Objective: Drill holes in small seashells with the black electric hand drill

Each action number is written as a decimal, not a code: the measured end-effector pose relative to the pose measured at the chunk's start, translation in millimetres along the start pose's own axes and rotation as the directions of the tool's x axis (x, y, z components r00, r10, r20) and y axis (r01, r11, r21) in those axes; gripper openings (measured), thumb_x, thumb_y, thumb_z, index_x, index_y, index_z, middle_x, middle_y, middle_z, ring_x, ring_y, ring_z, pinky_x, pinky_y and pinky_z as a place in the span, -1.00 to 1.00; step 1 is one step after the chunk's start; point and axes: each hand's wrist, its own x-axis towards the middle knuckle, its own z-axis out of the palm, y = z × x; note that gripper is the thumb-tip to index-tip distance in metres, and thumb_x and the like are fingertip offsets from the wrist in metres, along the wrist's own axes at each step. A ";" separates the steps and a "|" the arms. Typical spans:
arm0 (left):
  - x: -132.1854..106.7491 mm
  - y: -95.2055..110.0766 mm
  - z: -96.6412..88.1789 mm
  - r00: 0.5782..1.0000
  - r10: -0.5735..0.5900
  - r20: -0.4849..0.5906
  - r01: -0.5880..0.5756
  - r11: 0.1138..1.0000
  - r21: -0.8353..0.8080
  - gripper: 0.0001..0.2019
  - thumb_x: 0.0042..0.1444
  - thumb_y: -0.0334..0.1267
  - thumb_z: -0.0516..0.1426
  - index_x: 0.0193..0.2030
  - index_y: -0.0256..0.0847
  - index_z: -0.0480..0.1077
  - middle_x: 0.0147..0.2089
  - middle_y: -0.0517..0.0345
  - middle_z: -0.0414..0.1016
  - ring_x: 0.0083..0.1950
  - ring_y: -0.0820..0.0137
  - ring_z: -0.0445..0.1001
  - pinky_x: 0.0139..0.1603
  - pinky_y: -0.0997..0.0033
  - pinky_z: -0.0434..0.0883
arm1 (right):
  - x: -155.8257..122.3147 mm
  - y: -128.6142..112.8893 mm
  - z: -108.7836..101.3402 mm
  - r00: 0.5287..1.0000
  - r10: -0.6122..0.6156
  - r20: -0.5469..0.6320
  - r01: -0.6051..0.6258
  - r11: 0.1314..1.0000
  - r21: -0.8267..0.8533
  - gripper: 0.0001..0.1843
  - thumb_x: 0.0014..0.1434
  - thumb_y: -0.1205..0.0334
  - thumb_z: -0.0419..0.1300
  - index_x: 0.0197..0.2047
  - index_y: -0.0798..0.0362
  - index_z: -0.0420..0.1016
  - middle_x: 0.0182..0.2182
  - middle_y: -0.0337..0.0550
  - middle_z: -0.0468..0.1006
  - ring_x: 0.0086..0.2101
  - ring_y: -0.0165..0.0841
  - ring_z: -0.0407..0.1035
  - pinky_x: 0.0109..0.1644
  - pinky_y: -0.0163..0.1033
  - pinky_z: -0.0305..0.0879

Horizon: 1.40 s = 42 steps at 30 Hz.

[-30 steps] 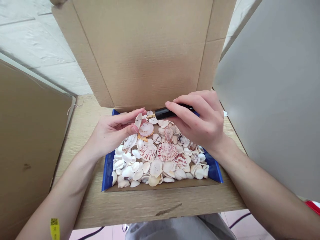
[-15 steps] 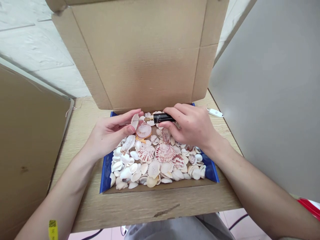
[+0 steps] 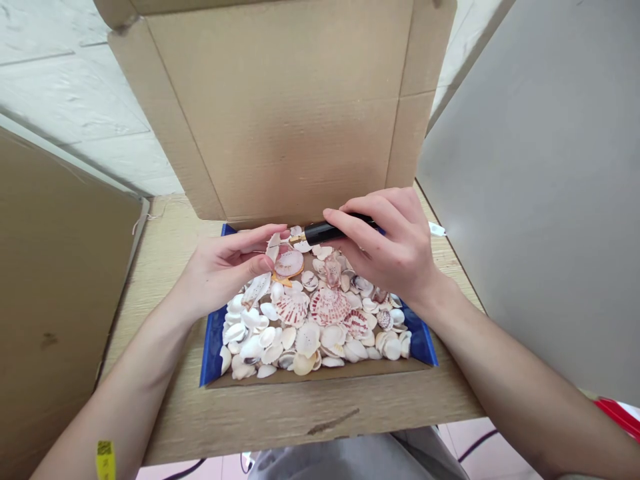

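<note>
My left hand (image 3: 225, 267) pinches a pale seashell (image 3: 273, 247) on edge between thumb and fingers, above the left back part of the shells. In my right hand (image 3: 387, 237) is a black mini electric drill (image 3: 323, 233) with a brass chuck. Its thin bit points left and meets the held shell; whether it passes right through I cannot tell. Beneath both hands lies an open cardboard box (image 3: 345, 371) with blue sides, filled with white, pink and red-striped seashells (image 3: 330, 305). A pinkish shell (image 3: 289, 264) with small dark dots lies just below the held one.
The box's brown lid (image 3: 280, 107) stands upright at the back. A wooden table (image 3: 270, 417) carries the box. To the left is a brown panel (image 3: 55, 280), to the right a grey panel (image 3: 540, 200). A white inline switch (image 3: 437, 229) lies behind my right hand.
My right hand has tilted the drill, its rear end rising and its grip shifting a little right and up. The shell in my left hand has moved slightly right and down.
</note>
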 end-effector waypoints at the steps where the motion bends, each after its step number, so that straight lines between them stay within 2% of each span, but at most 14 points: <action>1: 0.0 0.5 0.2 1.000 0.001 0.004 -0.001 1.000 -0.001 -0.59 0.00 -0.11 0.33 0.03 -0.09 0.54 0.04 0.06 0.60 0.03 0.19 0.57 0.03 0.28 0.53 | 0.1 -0.3 -0.3 1.000 0.005 -0.013 -0.005 1.000 0.007 -0.85 0.24 0.24 0.17 -0.11 -0.11 0.50 -0.26 -0.22 0.59 -0.28 -0.35 0.37 -0.18 -0.17 0.24; 8: -0.5 2.8 1.6 0.999 0.011 0.038 -0.011 1.000 -0.023 -0.60 0.00 -0.12 0.33 0.02 -0.09 0.54 0.06 0.07 0.59 0.04 0.16 0.57 0.04 0.24 0.54 | 1.0 0.0 -1.1 0.996 0.092 0.021 -0.093 0.994 0.051 -0.83 0.27 0.18 0.13 -0.10 -0.17 0.49 -0.19 -0.16 0.57 -0.19 -0.28 0.38 -0.09 -0.10 0.23; 11: -0.4 0.8 0.6 1.000 -0.001 0.010 0.001 0.999 -0.040 -0.60 -0.01 -0.12 0.33 0.02 -0.05 0.54 0.08 0.08 0.58 0.08 0.15 0.55 0.11 0.21 0.50 | -1.6 0.8 1.4 0.997 0.063 0.045 -0.066 0.996 0.054 -0.77 0.27 0.08 0.13 -0.07 -0.03 0.49 -0.25 -0.10 0.57 -0.26 -0.30 0.38 -0.20 -0.15 0.22; 14: -0.1 -1.7 -1.0 1.000 0.010 0.014 -0.009 0.999 -0.053 -0.59 0.02 -0.11 0.32 0.05 -0.05 0.52 0.10 0.06 0.56 0.10 0.16 0.54 0.13 0.22 0.49 | -5.8 -0.1 3.8 0.992 0.061 0.108 -0.071 0.994 0.082 -0.62 0.26 -0.05 0.12 -0.18 0.11 0.52 -0.41 -0.13 0.54 -0.42 -0.36 0.35 -0.39 -0.22 0.13; 16: 0.0 -2.6 -1.7 1.000 0.016 0.020 -0.015 0.999 -0.050 -0.57 0.03 -0.10 0.31 0.07 -0.07 0.51 0.11 0.03 0.55 0.09 0.16 0.55 0.11 0.21 0.50 | -7.6 -1.3 4.2 0.984 0.073 0.164 -0.090 0.991 0.102 -0.58 0.26 -0.08 0.09 -0.25 0.13 0.53 -0.49 -0.18 0.51 -0.49 -0.39 0.33 -0.46 -0.24 0.05; 19: -0.1 -2.4 -1.9 1.000 0.017 0.011 -0.016 0.999 -0.039 -0.56 0.03 -0.10 0.31 0.07 -0.10 0.51 0.10 0.02 0.56 0.07 0.16 0.56 0.10 0.22 0.51 | -7.6 -1.8 4.0 0.975 0.068 0.210 -0.092 0.990 0.108 -0.57 0.29 -0.08 0.05 -0.29 0.11 0.51 -0.50 -0.21 0.50 -0.49 -0.41 0.33 -0.47 -0.25 0.03; 27: 0.1 -0.6 0.2 1.000 0.005 -0.003 -0.005 0.998 -0.060 -0.59 -0.01 -0.15 0.34 0.03 -0.06 0.53 0.06 0.10 0.59 0.06 0.19 0.56 0.11 0.23 0.50 | -4.0 2.6 3.3 0.999 -0.013 0.038 0.011 0.998 0.056 -0.71 0.25 0.02 0.16 -0.11 0.06 0.47 -0.31 -0.12 0.55 -0.33 -0.32 0.33 -0.28 -0.19 0.19; 31: -0.9 0.2 0.5 1.000 -0.009 0.030 0.012 0.997 -0.078 -0.61 0.02 -0.20 0.33 0.03 -0.07 0.53 0.05 0.16 0.59 0.06 0.24 0.57 0.10 0.29 0.51 | -2.2 1.7 1.1 1.000 -0.001 -0.008 0.002 0.999 0.033 -0.78 0.25 0.07 0.17 -0.11 -0.02 0.48 -0.27 -0.13 0.57 -0.28 -0.31 0.36 -0.21 -0.16 0.22; 34: -1.5 0.5 0.5 0.999 -0.003 0.033 0.005 0.998 -0.068 -0.61 0.00 -0.19 0.34 0.02 -0.08 0.53 0.05 0.13 0.60 0.04 0.22 0.58 0.06 0.29 0.54 | -1.3 1.2 0.7 0.998 0.048 0.027 -0.049 0.998 0.040 -0.80 0.27 0.08 0.15 -0.10 -0.06 0.49 -0.24 -0.13 0.57 -0.26 -0.30 0.37 -0.18 -0.13 0.23; 37: -1.3 0.6 0.3 1.000 -0.003 0.026 0.004 0.998 -0.068 -0.59 -0.02 -0.16 0.34 0.02 -0.08 0.54 0.06 0.09 0.59 0.04 0.19 0.58 0.03 0.26 0.55 | -2.4 0.6 2.0 0.996 0.066 0.057 -0.069 0.996 0.057 -0.74 0.25 0.02 0.16 -0.12 0.00 0.51 -0.27 -0.10 0.57 -0.29 -0.30 0.37 -0.24 -0.17 0.22; 42: 0.3 1.0 0.3 1.000 -0.007 0.022 0.008 0.998 -0.055 -0.54 -0.07 -0.14 0.37 0.01 -0.16 0.54 0.06 0.03 0.59 0.03 0.15 0.57 0.03 0.22 0.55 | -6.7 -2.0 3.9 0.961 0.126 0.247 -0.161 0.979 0.127 -0.56 0.27 -0.10 0.07 -0.26 0.12 0.54 -0.48 -0.16 0.53 -0.46 -0.38 0.35 -0.45 -0.24 0.04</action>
